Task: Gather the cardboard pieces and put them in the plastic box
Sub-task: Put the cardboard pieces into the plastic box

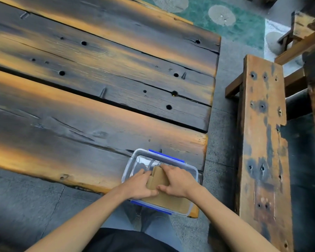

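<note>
A clear plastic box (133,161) with blue clips sits at the near right corner of the wooden table (98,99). Brown cardboard pieces (158,178) lie inside it, stacked toward its near end. My left hand (139,186) rests on the stack's left side, fingers curled over the edge. My right hand (177,180) presses on the stack's right side, thumb at the near edge and fingers reaching over the top. Both hands hide much of the cardboard.
The table is made of dark, charred planks with holes and gaps. A wooden bench (262,142) stands to the right across a strip of grey floor (222,124). A green patterned rug (235,24) lies beyond the table. My knees are under the table's corner.
</note>
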